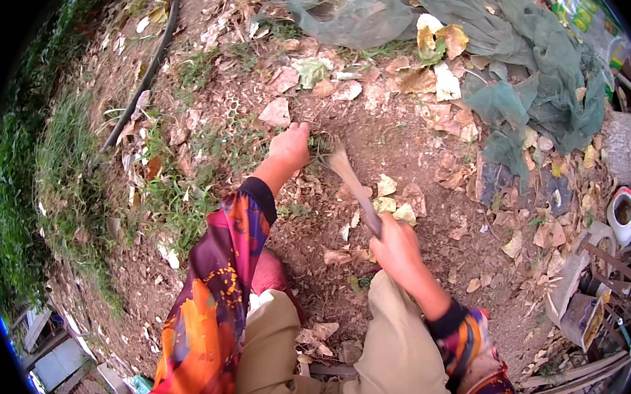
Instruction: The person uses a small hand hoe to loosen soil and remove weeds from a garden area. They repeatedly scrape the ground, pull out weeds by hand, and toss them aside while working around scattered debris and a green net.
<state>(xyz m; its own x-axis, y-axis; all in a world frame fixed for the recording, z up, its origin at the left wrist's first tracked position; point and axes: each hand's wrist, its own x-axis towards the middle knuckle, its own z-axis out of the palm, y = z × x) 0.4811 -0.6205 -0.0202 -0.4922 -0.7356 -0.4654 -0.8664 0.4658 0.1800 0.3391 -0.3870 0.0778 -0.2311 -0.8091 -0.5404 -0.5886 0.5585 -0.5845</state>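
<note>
My right hand (399, 252) grips the handle of a short hand tool (356, 186), likely a small hoe or weeding blade. Its widened end is blurred and points up and left, close to the soil. Just left of that end, my left hand (290, 147) is curled into a fist low over the ground, around a small tuft of grass (319, 143); its fingertips are mostly hidden. Bare brown soil (370, 124) with scattered dry leaves lies about both hands. Low green weeds (226, 141) grow to the left of my left hand.
A black hose (158, 57) runs along the left, beside taller grass (69, 152). Crumpled green netting (553, 98) spreads across the top right. At the right edge are a white container (623, 216) and a heap of scrap (596, 304). My knees (404, 335) are bent below my hands.
</note>
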